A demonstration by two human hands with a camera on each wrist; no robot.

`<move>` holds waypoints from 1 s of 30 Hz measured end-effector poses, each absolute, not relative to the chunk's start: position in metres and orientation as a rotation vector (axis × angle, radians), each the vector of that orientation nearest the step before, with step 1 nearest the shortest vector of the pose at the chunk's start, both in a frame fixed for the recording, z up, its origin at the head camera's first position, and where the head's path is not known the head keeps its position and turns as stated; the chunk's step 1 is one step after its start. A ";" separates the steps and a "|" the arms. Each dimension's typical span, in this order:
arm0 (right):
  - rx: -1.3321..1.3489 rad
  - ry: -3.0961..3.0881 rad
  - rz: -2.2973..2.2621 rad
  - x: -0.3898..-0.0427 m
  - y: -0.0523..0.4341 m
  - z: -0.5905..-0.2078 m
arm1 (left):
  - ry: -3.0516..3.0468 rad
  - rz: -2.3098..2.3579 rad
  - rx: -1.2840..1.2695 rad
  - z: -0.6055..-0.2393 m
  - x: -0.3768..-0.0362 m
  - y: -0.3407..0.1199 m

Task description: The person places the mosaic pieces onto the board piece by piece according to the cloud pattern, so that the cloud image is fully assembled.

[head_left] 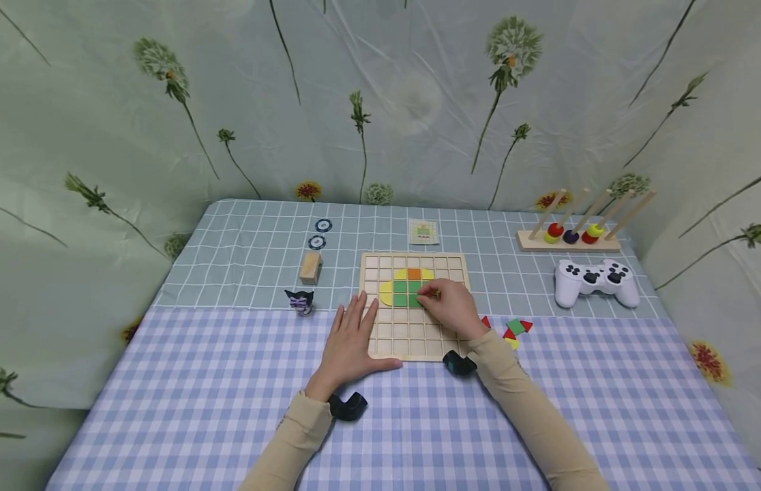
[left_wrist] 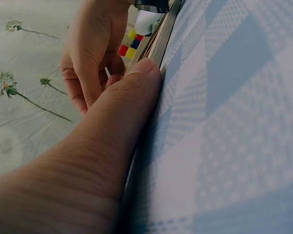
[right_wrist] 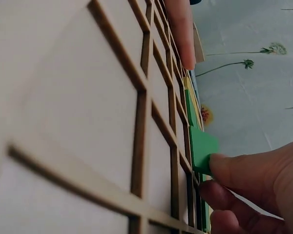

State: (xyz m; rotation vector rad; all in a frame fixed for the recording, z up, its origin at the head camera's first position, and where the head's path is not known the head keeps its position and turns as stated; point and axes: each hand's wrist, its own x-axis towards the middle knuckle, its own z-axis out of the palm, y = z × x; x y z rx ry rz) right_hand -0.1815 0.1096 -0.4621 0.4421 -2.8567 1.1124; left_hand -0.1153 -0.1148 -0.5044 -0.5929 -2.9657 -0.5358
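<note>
The left hand lies flat with straight fingers on the near-left edge of the wooden grid board, apparently steadying it, while the right hand pinches a green tile over a cell mid-board beside the coloured tiles already seated.

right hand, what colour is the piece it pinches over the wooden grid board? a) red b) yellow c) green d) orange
c: in the right wrist view the right hand pinches a green piece by its edge, tilted over a cell of the wooden grid board.
</note>
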 end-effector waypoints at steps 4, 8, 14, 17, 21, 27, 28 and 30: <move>0.451 -2.846 1.069 -0.184 0.109 -0.464 | -2.975 -0.531 -0.587 -0.504 -0.115 -0.115; 0.451 -2.863 1.046 -0.184 0.108 -0.463 | -2.978 -0.535 -0.585 -0.505 -0.115 -0.115; 0.445 -2.889 1.039 -0.184 0.108 -0.462 | -2.981 -0.550 -0.585 -0.504 -0.114 -0.114; 0.461 -2.894 1.062 -0.183 0.112 -0.460 | -2.976 -0.549 -0.587 -0.504 -0.114 -0.114; 0.437 -2.907 1.143 -0.178 0.124 -0.456 | -2.969 -0.570 -0.595 -0.503 -0.114 -0.114; 0.346 -2.903 1.169 -0.169 0.155 -0.448 | -2.972 -0.544 -0.586 -0.504 -0.115 -0.115; 0.330 -2.904 1.150 -0.167 0.162 -0.447 | -2.973 -0.543 -0.587 -0.504 -0.115 -0.115; 0.282 -2.916 1.098 -0.165 0.176 -0.446 | -2.975 -0.554 -0.593 -0.504 -0.115 -0.114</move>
